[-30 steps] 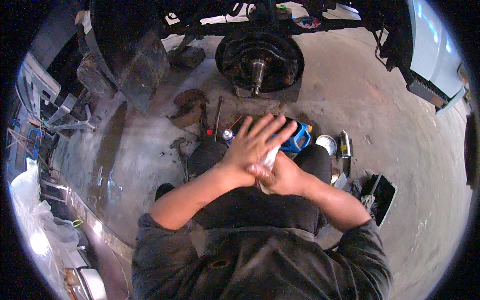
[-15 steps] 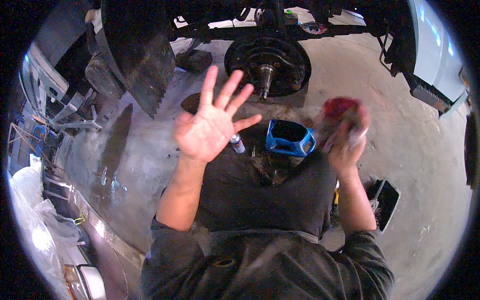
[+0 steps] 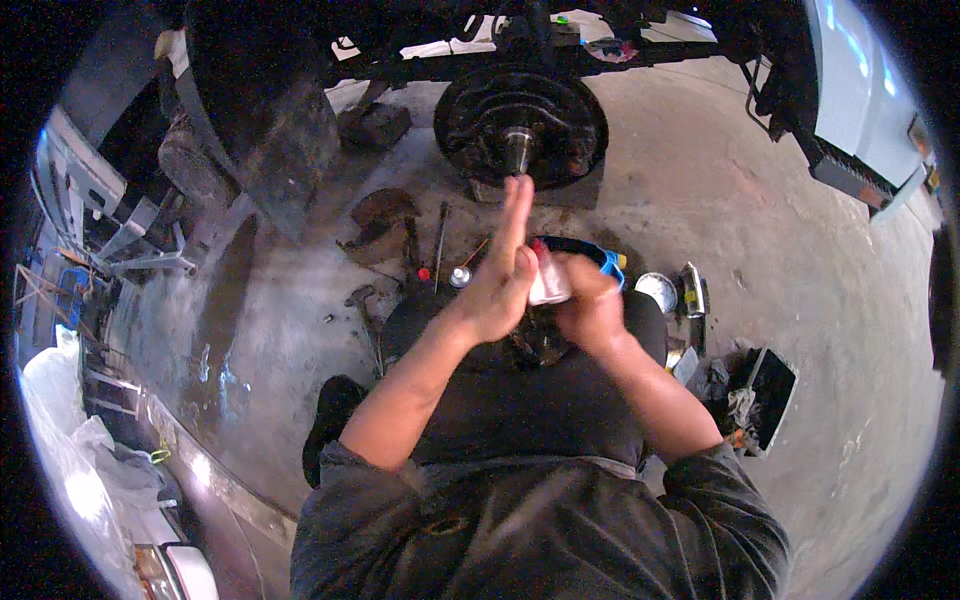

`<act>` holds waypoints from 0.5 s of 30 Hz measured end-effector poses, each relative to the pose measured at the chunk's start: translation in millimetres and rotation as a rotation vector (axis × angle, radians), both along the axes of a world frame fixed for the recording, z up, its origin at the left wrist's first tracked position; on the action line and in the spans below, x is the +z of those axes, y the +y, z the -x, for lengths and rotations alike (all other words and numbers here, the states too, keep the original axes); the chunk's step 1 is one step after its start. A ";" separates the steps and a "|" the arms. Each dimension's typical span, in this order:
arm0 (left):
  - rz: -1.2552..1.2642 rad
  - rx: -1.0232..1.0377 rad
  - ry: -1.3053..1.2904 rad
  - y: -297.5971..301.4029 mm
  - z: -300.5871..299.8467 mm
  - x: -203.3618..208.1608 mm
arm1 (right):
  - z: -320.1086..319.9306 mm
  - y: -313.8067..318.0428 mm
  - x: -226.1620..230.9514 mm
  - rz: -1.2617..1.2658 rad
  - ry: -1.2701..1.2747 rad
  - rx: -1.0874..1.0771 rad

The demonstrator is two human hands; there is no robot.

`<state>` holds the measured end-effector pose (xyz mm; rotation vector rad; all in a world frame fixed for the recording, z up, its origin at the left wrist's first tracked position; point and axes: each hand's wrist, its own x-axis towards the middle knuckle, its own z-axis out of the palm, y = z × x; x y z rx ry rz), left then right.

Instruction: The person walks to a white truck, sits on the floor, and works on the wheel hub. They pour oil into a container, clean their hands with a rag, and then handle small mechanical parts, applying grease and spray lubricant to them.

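My left hand (image 3: 500,285) is held upright over my lap, fingers stretched out and close together, its palm turned to the right. Against that palm, my right hand (image 3: 592,300) grips a crumpled red and whitish rag (image 3: 549,282), smeared by motion. Behind the hands, a blue cut-open container (image 3: 610,268) is partly covered by them. Farther off stands a round dark brake backing plate (image 3: 580,115) with a bare metal spindle (image 3: 518,150) pointing toward me; my left fingertips overlap its tip in view.
A spray can (image 3: 460,275) stands left of my hands, near a hammer (image 3: 365,298) and a long thin tool (image 3: 440,235). At right are a round tin (image 3: 656,292), a metal can (image 3: 692,290) and a black bin (image 3: 780,405) beside crumpled material. Vehicle parts hang overhead.
My left hand has swung from spread and palm-up to upright, moving right. My right hand has brought the rag leftward against it.
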<state>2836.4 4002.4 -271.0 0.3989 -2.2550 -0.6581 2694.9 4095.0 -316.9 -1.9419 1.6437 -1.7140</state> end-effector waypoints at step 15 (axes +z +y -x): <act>0.507 -0.152 -0.562 -35.3 4.8 -114.9 | -47.6 -6.5 29.6 -0.329 0.017 0.262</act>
